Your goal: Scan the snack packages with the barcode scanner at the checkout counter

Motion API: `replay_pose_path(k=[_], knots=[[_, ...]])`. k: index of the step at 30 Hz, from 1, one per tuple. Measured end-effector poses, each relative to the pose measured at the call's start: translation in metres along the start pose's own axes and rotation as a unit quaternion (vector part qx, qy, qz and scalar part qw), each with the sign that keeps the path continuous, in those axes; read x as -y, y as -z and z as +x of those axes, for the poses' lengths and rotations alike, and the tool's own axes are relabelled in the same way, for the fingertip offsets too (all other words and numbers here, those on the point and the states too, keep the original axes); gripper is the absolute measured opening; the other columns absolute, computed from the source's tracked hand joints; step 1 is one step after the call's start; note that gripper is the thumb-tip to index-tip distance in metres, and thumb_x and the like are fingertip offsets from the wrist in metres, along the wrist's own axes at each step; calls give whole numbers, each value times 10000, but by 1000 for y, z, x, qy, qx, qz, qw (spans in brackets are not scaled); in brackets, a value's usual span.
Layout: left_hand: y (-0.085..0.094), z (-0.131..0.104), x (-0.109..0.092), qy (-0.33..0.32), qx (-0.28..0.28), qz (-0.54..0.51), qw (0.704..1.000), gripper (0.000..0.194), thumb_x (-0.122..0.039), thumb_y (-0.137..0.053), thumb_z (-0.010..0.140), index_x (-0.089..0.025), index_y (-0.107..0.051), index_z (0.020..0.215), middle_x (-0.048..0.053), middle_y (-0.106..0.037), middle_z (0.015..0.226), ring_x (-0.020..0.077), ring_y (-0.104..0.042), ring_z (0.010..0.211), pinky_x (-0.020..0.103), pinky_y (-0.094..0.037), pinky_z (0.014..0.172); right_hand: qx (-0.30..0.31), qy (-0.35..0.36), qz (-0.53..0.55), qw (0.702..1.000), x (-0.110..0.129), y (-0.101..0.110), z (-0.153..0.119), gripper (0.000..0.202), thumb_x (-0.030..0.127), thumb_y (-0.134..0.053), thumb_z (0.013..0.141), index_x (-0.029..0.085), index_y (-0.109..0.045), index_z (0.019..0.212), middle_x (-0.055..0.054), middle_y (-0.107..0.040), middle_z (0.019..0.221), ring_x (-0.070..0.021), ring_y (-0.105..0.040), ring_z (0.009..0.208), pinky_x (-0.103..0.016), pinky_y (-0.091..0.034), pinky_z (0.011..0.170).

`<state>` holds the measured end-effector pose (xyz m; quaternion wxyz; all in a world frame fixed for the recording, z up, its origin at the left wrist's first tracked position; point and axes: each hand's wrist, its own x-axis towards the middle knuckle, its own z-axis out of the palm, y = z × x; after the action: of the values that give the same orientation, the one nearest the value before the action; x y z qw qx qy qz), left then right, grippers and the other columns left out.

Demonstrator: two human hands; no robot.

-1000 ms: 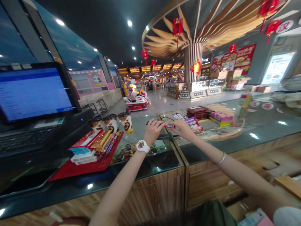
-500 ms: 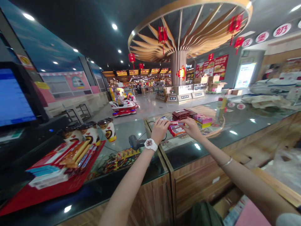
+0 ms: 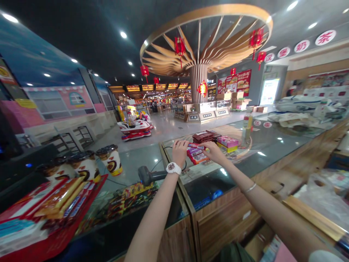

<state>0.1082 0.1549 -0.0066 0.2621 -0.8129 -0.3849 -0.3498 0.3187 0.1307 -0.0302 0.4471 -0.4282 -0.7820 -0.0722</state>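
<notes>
Over the glass counter, a narrow red-wrapped snack bar (image 3: pixel 195 146) is stretched level between my two hands. Its left end sits in the closed fingers of my left hand (image 3: pixel 180 152), which has a white watch on the wrist. My right hand (image 3: pixel 213 150) pinches the other end. Just beneath lie red and purple snack packets (image 3: pixel 196 155), partly covered by the hands. Behind them is a stack of dark brown packets (image 3: pixel 204 136), with a pink and yellow box (image 3: pixel 228 143) to its right. A dark handheld scanner (image 3: pixel 148 175) rests left of my left forearm.
Lidded cups (image 3: pixel 110 160) stand on the left side of the glass counter (image 3: pixel 133 154). In front of them, a red tray (image 3: pixel 64 236) bears several wrapped bars and boxes. A bottle (image 3: pixel 247 125) stands farther right, near bagged goods (image 3: pixel 297 105). A wooden drawer front (image 3: pixel 226 222) lies below.
The view has shifted, so the cups, tray and scanner appear farther left and larger. Both hands keep hold of the snack bar, nearly in the same spot over the packets.
</notes>
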Motion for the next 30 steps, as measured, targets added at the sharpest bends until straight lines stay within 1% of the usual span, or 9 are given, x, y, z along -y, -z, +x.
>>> replay_pose_path(k=[4, 7, 10, 13, 16, 20, 23, 25, 30], knots=[[-3, -8, 8, 44, 6, -21, 999, 379, -83, -445, 889, -208, -613, 1205, 85, -654, 1273, 234, -588, 1190, 441, -400, 1093, -37, -57, -23, 997, -1, -15, 0, 243, 175, -578, 848, 221, -695, 1056, -76, -734, 973, -236, -628, 908, -364, -493, 830], [0, -12, 8, 89, 51, -19, 995, 420, -86, -439, 888, -197, -573, 1271, 80, -610, 1348, 214, -556, 1235, 436, -332, 1155, -62, -87, -42, 993, -1, -22, -3, 201, 201, -588, 866, 214, -680, 1044, -68, -734, 954, -223, -630, 864, -327, -480, 791], [2, -15, 3, 110, 113, -22, 987, 389, -109, -431, 907, -184, -577, 1260, 72, -631, 1318, 214, -574, 1202, 445, -280, 1186, -72, -104, -65, 990, 1, -24, -7, 186, 224, -582, 887, 211, -665, 1054, -65, -735, 940, -223, -640, 865, -323, -462, 799], [3, -17, -5, 100, 172, -25, 980, 339, -136, -443, 919, -186, -605, 1212, 73, -679, 1227, 227, -590, 1170, 477, -241, 1199, -69, -107, -103, 987, 4, -24, -9, 193, 242, -575, 901, 200, -660, 1069, -72, -734, 933, -235, -644, 892, -334, -444, 825], [3, -20, -12, 89, 207, -25, 974, 309, -144, -453, 918, -185, -624, 1173, 80, -699, 1171, 233, -594, 1159, 499, -209, 1206, -68, -121, -137, 981, 4, -22, -5, 195, 261, -562, 911, 197, -663, 1065, -75, -734, 930, -243, -643, 908, -344, -426, 850], [2, -14, -14, 107, 198, -35, 974, 376, -143, -405, 939, -176, -574, 1272, 91, -663, 1261, 231, -567, 1213, 484, -213, 1207, -62, -146, -152, 976, 3, -21, 14, 197, 276, -541, 918, 206, -654, 1063, -69, -745, 948, -237, -647, 913, -342, -405, 866], [-1, -3, -13, 146, 186, -43, 971, 510, -128, -370, 946, -169, -404, 1453, 109, -668, 1257, 218, -568, 1224, 467, -238, 1196, -55, -151, -152, 975, 5, -25, 29, 192, 265, -537, 919, 201, -648, 1062, -72, -751, 974, -240, -649, 934, -347, -389, 883], [-5, 4, -14, 158, 189, -55, 968, 572, -107, -351, 941, -189, -319, 1507, 100, -687, 1218, 204, -582, 1206, 462, -247, 1190, -52, -162, -151, 974, 6, -30, 35, 197, 260, -534, 924, 198, -641, 1077, -71, -752, 980, -236, -650, 949, -345, -379, 894], [-22, 14, -14, 135, 214, -95, 963, 592, -79, -333, 925, -247, -361, 1493, 77, -659, 1291, 202, -556, 1251, 488, -217, 1198, -32, -205, -161, 965, -1, -39, 43, 181, 266, -534, 929, 202, -639, 1062, -58, -752, 957, -225, -652, 924, -328, -369, 868]])
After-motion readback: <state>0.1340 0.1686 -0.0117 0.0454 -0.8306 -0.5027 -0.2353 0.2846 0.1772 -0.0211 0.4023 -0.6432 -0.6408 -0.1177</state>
